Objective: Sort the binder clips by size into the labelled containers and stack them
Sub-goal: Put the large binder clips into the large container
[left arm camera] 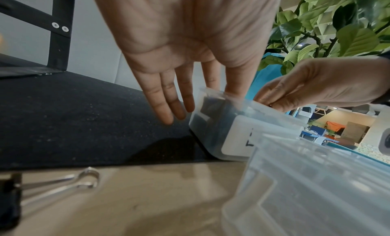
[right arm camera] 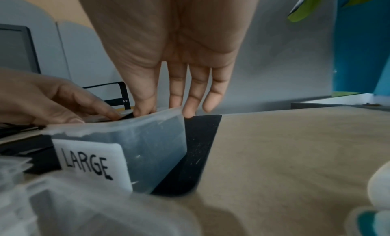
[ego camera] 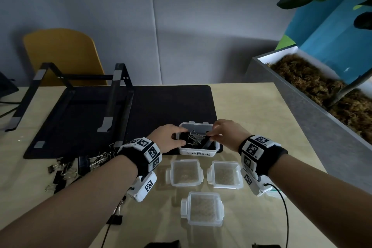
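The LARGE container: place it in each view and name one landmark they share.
Head: LARGE container at centre, on the black mat's near edge, between both hands.
Left wrist: LARGE container right of centre, below the fingers.
Right wrist: LARGE container left of centre, label facing the camera.
Shared landmark: the black mat.

Clear container [ego camera: 198,150] with white label, black "LARGE" lettering. Black clips [ego camera: 60,173] with silver wire handles. Black mat [ego camera: 161,106] on pale tan wood-grain surface [ego camera: 251,117]. Wristbands [ego camera: 146,152] black-and-white square-coded. Yellow chair [ego camera: 62,54].
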`<state>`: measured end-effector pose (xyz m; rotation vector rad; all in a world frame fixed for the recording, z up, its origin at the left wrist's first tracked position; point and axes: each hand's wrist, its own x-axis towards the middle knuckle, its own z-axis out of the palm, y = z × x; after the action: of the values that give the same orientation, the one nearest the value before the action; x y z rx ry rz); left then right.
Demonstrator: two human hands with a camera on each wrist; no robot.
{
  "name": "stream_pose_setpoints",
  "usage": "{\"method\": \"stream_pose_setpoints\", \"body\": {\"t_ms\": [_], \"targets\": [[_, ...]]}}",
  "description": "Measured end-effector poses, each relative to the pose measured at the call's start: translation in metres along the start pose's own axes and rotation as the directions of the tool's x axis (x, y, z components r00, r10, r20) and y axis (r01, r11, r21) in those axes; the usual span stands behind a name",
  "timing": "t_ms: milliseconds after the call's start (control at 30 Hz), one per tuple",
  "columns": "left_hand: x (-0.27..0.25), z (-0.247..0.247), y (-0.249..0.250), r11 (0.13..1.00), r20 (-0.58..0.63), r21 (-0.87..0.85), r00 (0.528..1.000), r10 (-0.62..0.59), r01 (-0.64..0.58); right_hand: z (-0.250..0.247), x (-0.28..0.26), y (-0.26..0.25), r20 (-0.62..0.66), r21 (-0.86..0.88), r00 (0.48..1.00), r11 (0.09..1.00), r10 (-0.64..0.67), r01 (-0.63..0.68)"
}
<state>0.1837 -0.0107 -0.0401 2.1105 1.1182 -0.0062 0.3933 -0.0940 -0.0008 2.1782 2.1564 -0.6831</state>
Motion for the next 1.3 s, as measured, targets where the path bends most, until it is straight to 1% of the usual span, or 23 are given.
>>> {"method": "stream_pose_setpoints", "body": {"t_ms": [133, 367, 500, 600, 700, 833, 967, 1133, 1233, 1300], "targets": [[0.0, 0.0, 0.001, 1.0, -0.021, -0.018, 1.0, -0.023, 0.023, -0.004, 0.006, -0.002, 0.03, -0.085, 1.0, 0.996, -0.008, 0.011], [-0.002, -0.001, 0.0, 0.999, 0.015, 0.013, 0.999, -0.048, 0.048, -0.006, 0.016, -0.004, 0.103, -0.296, 0.994, 0.953, -0.033, 0.062], [-0.001, -0.003, 0.001, 0.999, 0.039, 0.031, 0.998, -0.04, 0.039, -0.007, 0.016, -0.006, 0.122, -0.323, 0.992, 0.944, -0.027, 0.065], [-0.002, 0.0, 0.0, 0.999, 0.028, 0.022, 0.999, -0.038, 0.037, -0.003, 0.011, -0.007, 0.078, -0.33, 0.996, 0.942, -0.029, 0.054], [-0.003, 0.002, 0.0, 0.999, 0.005, -0.006, 0.999, -0.042, 0.042, 0.003, 0.005, -0.01, 0.02, -0.295, 0.996, 0.952, -0.083, 0.085], [-0.002, 0.003, 0.001, 0.998, -0.021, -0.041, 0.999, -0.047, 0.046, 0.011, 0.004, -0.012, 0.056, -0.298, 0.992, 0.947, -0.11, 0.122], [0.001, 0.006, 0.003, 0.994, -0.03, -0.093, 0.998, -0.056, 0.053, 0.01, 0.004, -0.013, 0.062, -0.192, 0.99, 0.972, -0.126, 0.136], [0.003, 0.011, 0.006, 0.976, -0.006, -0.192, 0.995, -0.104, 0.101, 0.015, 0.001, -0.024, 0.04, -0.049, 0.99, 0.989, -0.135, 0.137], [0.004, 0.012, 0.005, 0.971, -0.007, -0.215, 0.994, -0.111, 0.107, 0.015, 0.005, -0.022, 0.072, -0.019, 0.992, 0.994, -0.106, 0.107], [0.004, 0.012, 0.006, 0.966, -0.007, -0.235, 0.994, -0.109, 0.104, 0.013, 0.006, -0.024, 0.106, -0.032, 0.99, 0.994, -0.098, 0.102]]}}
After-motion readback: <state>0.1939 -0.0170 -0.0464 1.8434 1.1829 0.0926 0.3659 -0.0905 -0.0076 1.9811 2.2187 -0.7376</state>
